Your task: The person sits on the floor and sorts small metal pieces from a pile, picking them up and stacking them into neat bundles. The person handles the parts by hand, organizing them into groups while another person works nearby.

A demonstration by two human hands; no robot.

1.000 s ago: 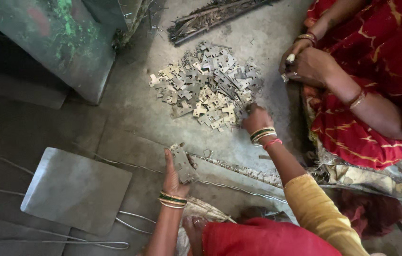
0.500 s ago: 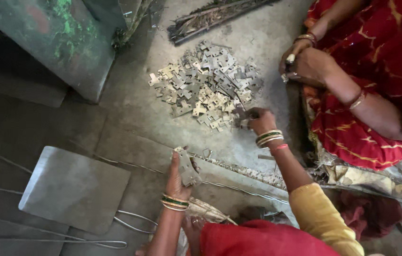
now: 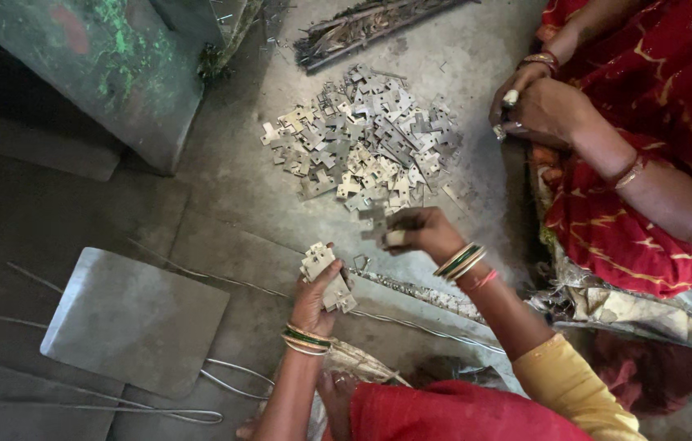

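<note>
Grey concrete floor (image 3: pixel 223 192), metal pieces (image 3: pixel 366 139) heaped, flat sheet (image 3: pixel 133 322)

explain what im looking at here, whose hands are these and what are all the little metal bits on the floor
The picture comes from a camera worn on a person's head, looking straight down at their own two bare hands; there is no machine arm. The left hand, with bangles at the wrist, holds a small stack of flat pale metal stampings. The right hand reaches to the near edge of a loose heap of small notched metal plates lying on the grey concrete floor, and pinches one piece. At upper right another person in red patterned cloth sits close by, hands together over something small I cannot make out. A flat grey sheet-metal plate lies at lower left, thin wires beside it, and a green-stained metal block stands at upper left.
</note>
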